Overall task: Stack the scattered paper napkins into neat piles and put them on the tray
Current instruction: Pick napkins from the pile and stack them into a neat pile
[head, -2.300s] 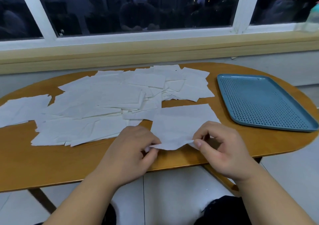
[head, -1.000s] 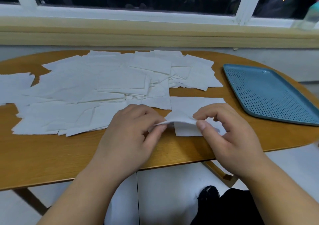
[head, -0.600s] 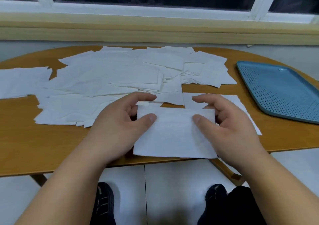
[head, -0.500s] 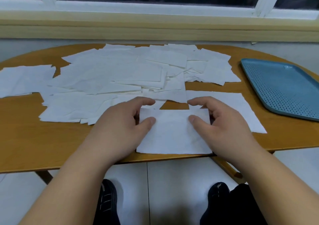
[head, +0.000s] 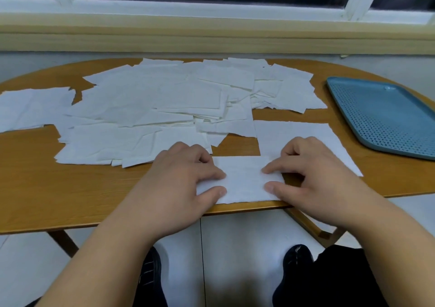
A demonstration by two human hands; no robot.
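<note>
Left hand (head: 179,184) and right hand (head: 315,179) both rest on one narrow napkin (head: 244,179) at lower centre of the frame, close to the near edge of the counter (head: 70,189). On each hand the forefinger and thumb lie flat on top of the sheet, pressing its left and right ends down. The remaining fingers (head: 202,158) are loosely bent. Neither hand pinches or lifts the paper.

The right end of this napkin overlaps a larger flat sheet (head: 294,132), which lies partly under the right hand.

The scattered napkins (head: 164,99) cover the centre and upper left of the counter in overlapping layers, unsorted.

The blue perforated tray (head: 386,118) sits at the right edge of the frame, apart from all paper.
</note>
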